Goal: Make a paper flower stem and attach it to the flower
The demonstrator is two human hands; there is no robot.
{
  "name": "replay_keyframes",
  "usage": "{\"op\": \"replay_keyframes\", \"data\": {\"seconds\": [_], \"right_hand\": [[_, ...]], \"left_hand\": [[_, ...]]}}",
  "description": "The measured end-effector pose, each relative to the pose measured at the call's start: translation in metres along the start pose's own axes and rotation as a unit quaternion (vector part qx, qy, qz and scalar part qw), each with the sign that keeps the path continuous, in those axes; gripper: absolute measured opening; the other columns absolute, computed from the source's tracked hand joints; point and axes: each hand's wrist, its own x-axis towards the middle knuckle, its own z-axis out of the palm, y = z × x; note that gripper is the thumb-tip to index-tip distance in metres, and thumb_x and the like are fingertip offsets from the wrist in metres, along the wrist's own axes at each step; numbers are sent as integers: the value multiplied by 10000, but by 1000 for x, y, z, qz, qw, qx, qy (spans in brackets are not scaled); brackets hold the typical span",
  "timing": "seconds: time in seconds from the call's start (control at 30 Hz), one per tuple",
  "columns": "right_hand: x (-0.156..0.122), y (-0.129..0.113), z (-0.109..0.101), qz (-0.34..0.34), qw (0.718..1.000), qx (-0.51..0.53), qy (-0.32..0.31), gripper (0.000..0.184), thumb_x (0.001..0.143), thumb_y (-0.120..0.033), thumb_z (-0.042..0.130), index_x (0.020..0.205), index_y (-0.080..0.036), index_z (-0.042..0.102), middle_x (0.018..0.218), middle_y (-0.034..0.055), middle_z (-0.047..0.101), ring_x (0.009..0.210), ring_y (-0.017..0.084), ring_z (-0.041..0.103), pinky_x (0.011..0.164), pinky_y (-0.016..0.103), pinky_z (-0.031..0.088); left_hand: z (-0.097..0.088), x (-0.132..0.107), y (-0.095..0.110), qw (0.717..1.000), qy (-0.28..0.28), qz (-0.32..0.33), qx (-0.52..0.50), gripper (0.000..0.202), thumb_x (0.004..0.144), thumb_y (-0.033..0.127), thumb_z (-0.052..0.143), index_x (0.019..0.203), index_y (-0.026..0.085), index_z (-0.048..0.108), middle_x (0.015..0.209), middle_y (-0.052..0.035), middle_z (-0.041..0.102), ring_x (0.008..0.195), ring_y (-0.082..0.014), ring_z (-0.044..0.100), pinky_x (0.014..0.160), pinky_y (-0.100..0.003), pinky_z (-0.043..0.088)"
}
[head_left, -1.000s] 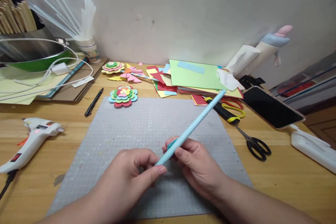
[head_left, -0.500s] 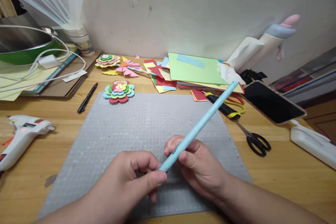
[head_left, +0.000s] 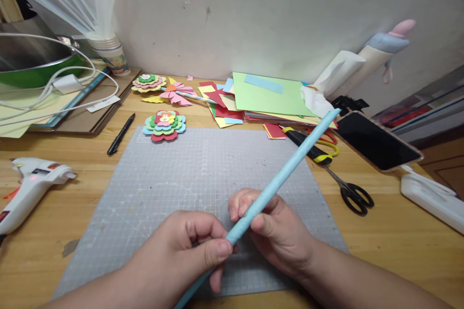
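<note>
The person's left hand [head_left: 192, 244] pinched a rolled light-blue paper tube [head_left: 286, 174] between thumb and fingers, near me and low over the grey cutting mat [head_left: 152, 203]. Just above that grip, the right hand [head_left: 281, 227] had its curled fingers on one side of the tube and its thumb on the other. The tube slanted across in front of the person, its lower end passing beneath the left hand and its upper end pointing away to the right.

On the wooden tabletop [head_left: 391, 251], a white glue gun [head_left: 38, 176] lay well off to the left, and black-handled scissors [head_left: 357, 198] lay to the right of the mat. Farther back were a black pen [head_left: 121, 134], a black-and-yellow utility knife [head_left: 308, 147] and a smartphone [head_left: 379, 141]. A layered paper flower [head_left: 165, 126] sat at the mat's far left corner. Behind it I saw a pink paper flower [head_left: 183, 99], then a pile of coloured paper [head_left: 271, 104] near the wall [head_left: 253, 19], and, at the back left, a stack of paper cups [head_left: 115, 55] holding translucent strips [head_left: 105, 5].
</note>
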Motion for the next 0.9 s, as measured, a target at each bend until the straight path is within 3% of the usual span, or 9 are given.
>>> {"op": "replay_keyframes", "data": {"seconds": [0.2, 0.37, 0.57, 0.9], "right_hand": [[0, 0, 0, -4, 1000, 1, 7, 138, 694, -357, 797, 755, -243, 749, 711, -9, 596, 700, 117, 521, 638, 241, 433], [-3, 2, 3, 8, 999, 14, 37, 156, 675, -338, 814, 784, -241, 760, 720, -18, 605, 722, 104, 531, 657, 217, 436], [-4, -1, 4, 42, 995, 35, 83, 171, 648, -292, 834, 797, -253, 761, 761, -36, 643, 731, 78, 549, 665, 175, 436], [-1, -7, 0, 39, 997, 20, 57, 182, 654, -306, 828, 816, -256, 761, 757, -23, 662, 699, 96, 549, 648, 216, 434]], "left_hand": [[2, -1, 0, 1000, -8, 8, 9, 328, 799, 481, 568, 724, 164, 606, 533, 38, 571, 478, -68, 402, 511, -202, 326], [4, 1, 6, 993, 72, 45, 87, 242, 753, 376, 615, 633, 171, 567, 537, 40, 551, 512, -90, 479, 526, -215, 363], [0, 1, 7, 946, 168, 148, 235, 244, 738, 348, 628, 572, 181, 567, 527, 35, 559, 515, -94, 484, 524, -217, 364], [-2, -1, 9, 946, 152, 166, 234, 259, 774, 348, 603, 575, 186, 567, 516, 33, 552, 515, -97, 502, 517, -216, 377]]}}
